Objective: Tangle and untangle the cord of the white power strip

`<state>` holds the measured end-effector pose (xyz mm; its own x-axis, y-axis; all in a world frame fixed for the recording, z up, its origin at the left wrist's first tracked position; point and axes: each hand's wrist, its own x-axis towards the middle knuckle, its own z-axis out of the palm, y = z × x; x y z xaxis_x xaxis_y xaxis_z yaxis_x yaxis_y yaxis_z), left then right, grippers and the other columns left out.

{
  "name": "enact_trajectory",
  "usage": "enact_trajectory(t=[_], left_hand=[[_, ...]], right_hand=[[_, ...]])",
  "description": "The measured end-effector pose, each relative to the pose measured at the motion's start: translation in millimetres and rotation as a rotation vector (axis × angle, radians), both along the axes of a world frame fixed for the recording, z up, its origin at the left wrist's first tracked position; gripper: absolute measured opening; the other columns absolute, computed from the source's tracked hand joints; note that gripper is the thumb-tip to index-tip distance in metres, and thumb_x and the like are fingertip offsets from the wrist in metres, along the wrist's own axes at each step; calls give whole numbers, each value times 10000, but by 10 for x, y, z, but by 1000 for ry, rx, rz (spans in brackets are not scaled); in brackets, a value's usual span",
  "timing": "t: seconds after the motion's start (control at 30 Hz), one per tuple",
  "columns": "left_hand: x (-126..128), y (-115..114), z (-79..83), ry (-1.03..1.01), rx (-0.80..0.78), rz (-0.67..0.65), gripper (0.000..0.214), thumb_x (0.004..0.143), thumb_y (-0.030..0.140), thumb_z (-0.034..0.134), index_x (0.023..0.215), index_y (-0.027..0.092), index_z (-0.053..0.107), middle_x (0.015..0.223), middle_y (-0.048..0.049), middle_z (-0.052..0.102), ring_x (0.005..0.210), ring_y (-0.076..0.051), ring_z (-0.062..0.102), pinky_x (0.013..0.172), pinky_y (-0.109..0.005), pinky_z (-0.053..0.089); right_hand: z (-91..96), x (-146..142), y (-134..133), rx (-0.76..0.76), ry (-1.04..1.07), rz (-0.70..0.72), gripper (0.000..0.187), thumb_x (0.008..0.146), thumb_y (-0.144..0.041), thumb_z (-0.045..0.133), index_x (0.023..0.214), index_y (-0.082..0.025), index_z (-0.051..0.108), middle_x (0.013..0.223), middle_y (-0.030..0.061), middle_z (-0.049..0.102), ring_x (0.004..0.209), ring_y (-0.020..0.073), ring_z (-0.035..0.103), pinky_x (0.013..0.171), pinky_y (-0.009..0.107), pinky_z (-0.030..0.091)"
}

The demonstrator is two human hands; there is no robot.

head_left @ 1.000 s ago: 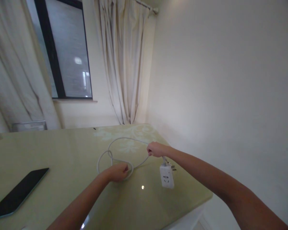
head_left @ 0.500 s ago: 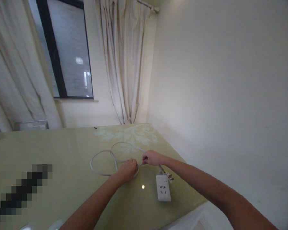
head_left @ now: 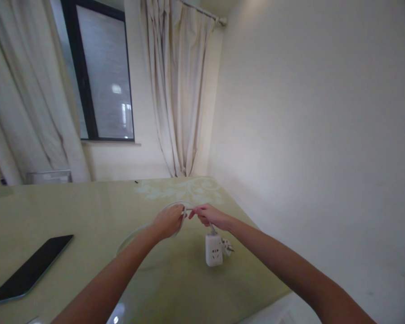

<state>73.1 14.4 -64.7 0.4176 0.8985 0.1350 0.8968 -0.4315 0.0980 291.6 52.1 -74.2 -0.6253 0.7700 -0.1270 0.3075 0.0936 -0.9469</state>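
Observation:
Over the table's far right part, my left hand (head_left: 168, 220) is closed around a white power cord (head_left: 131, 235), whose loop trails behind my left forearm. My right hand (head_left: 208, 215) pinches the same cord just to the right, with a short stretch of it between the two hands. Below my right hand is a white power strip (head_left: 213, 250) with its socket face toward me. Its plug (head_left: 227, 247) sits beside it on the right, prongs pointing right. The cord inside both fists is partly hidden by the fingers.
A dark flat tablet-like slab (head_left: 32, 269) lies at the left of the glossy greenish table (head_left: 97, 216). A white wall (head_left: 310, 135) bounds the right side. Curtains (head_left: 178, 90) and a window (head_left: 106, 72) stand behind the far edge, near which lies a small black bit (head_left: 136, 182).
Both hands have moved up and away from me with the cord, my left also leftward. The power strip and plug have shifted left and farther off; the loops are drawn in.

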Motion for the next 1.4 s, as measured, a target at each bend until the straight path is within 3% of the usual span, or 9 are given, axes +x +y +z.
enact_trajectory(t=[0.13, 0.27, 0.5, 0.6, 0.77, 0.97, 1.13, 1.27, 1.4], left_hand=[[-33, 2, 173, -58, 18, -40, 294, 1038, 233, 354, 1084, 189, 640, 1122, -155, 726, 1080, -263, 692, 940, -367, 484], [-238, -4, 345, -87, 7, -47, 237, 1014, 261, 446, 1141, 273, 645, 1065, -96, 759, 1006, -257, 716, 868, -348, 482], [-510, 73, 602, -118, 23, -21, 219, 1021, 337, 431, 1054, 257, 633, 1059, -122, 770, 984, -298, 732, 797, -360, 481], [-528, 58, 640, -139, 39, -14, 281, 1042, 348, 362, 1020, 246, 623, 1069, -125, 764, 989, -287, 727, 804, -359, 485], [-468, -46, 633, -169, 74, -45, 226, 994, 351, 457, 941, 219, 632, 1031, -136, 749, 949, -287, 712, 809, -364, 482], [-668, -7, 819, -338, 141, -31, 351, 1024, 415, 394, 902, 249, 678, 935, -72, 771, 882, -248, 707, 776, -323, 473], [-834, 46, 914, -469, 181, -35, 438, 1018, 444, 328, 1055, 217, 701, 965, -68, 764, 923, -233, 698, 812, -309, 502], [-763, -120, 934, -167, 208, 1, 343, 907, 412, 568, 1177, 251, 705, 972, -75, 729, 908, -267, 691, 839, -371, 506], [-614, -278, 939, 155, 216, 15, 378, 761, 363, 786, 1114, 255, 704, 1144, -117, 731, 1129, -350, 667, 949, -450, 478]], right_hand=[[65, -171, 35, -97, 165, 50, 450, 936, -612, 619, 919, -163, 651, 560, -114, 302, 484, 73, 275, 508, 217, 287], [184, -155, 74, -64, 166, 141, 501, 894, -636, 669, 1007, -149, 700, 593, -77, 447, 524, 81, 401, 562, 233, 372], [400, -342, 78, 50, 248, 99, 461, 780, -578, 821, 963, -172, 701, 611, -76, 459, 574, 92, 399, 624, 257, 382], [385, -472, 96, 73, 312, 91, 524, 736, -617, 845, 970, -167, 716, 623, -54, 524, 617, 108, 468, 646, 267, 358], [320, -598, 113, 81, 295, 66, 586, 696, -686, 837, 912, -146, 757, 628, -13, 623, 624, 130, 531, 647, 280, 345], [295, -584, -20, 6, 491, 29, 466, 664, -500, 929, 959, -172, 780, 960, 55, 757, 859, 170, 652, 836, 307, 431], [280, -654, -64, -22, 501, -85, 492, 672, -570, 901, 958, -193, 764, 846, 11, 700, 738, 143, 588, 669, 256, 394], [321, -775, -93, 112, 416, -66, 525, 750, -679, 796, 898, -176, 779, 734, -3, 637, 646, 122, 505, 608, 251, 351], [307, -885, -162, 183, 389, -51, 499, 784, -651, 774, 920, -171, 782, 786, 16, 685, 701, 149, 557, 646, 266, 395]])
